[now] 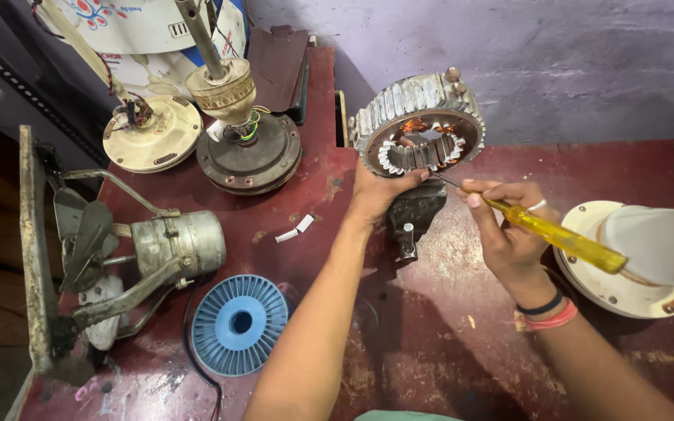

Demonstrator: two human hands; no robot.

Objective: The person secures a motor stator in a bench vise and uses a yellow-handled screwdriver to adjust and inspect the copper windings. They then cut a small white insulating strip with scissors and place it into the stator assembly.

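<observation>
We have the ribbed grey metal motor stator ring with copper windings [419, 125] standing on edge at the back of the worn dark-red surface [431, 343], propped over a small dark metal vise [413, 218]. Our left hand [380, 191] is wrapped on the ring's lower rim, thumb along the inner edge, which seems to keep it upright with the open bore turned toward us. Our right hand [509, 230] is closed around a yellow translucent-handled screwdriver [555, 234], gripped like a pencil, its thin shaft reaching into the lower slots among the white insulation strips; that low grip likely gives fine control at the tip.

A cream round fan cover [626, 257] lies just beside the right wrist. To the left are a blue ribbed plastic spool [239, 323], a grey exhaust fan motor with dark blades in its frame [157, 249], two small white paper scraps [296, 228], a dark round ceiling-fan motor [250, 152], and a cream fan housing with loose wires [152, 132].
</observation>
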